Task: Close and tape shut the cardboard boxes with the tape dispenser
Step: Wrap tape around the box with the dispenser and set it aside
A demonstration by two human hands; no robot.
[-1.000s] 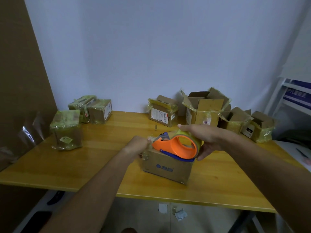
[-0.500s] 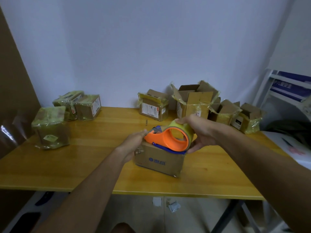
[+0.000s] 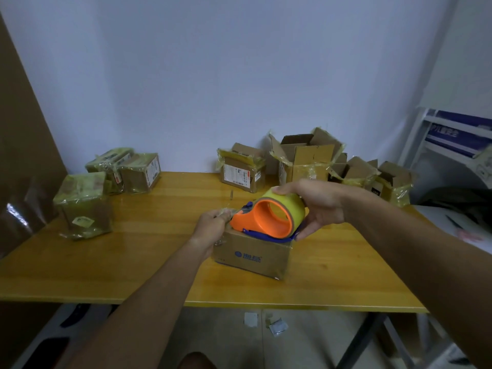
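Table [image 3: 138, 251]: yellow wood, against a pale wall.

Box [image 3: 253, 253]: closed cardboard, blue logo on its near side, near the table's front edge, middle.

Dispenser [image 3: 266, 217]: orange body, blue strap, yellow tape roll; resting tilted on top of the box.

Right hand [image 3: 316, 206]: curled round the dispenser, fingers over the roll, thumb under near the strap.

Left hand [image 3: 213, 226]: at the box's left top edge, fingers pinching the clear tape end [image 3: 226, 210] just beside the dispenser's nose.

Taped boxes [image 3: 117, 174]: three, wrapped in yellowish tape, at the table's far left.

Open boxes [image 3: 308, 158]: several with flaps up, along the back right by the wall; one labelled box [image 3: 241, 171] left of them.

Shelf [image 3: 452, 139]: white, far right.

Floor: paper scraps [image 3: 269, 323] beneath the table.
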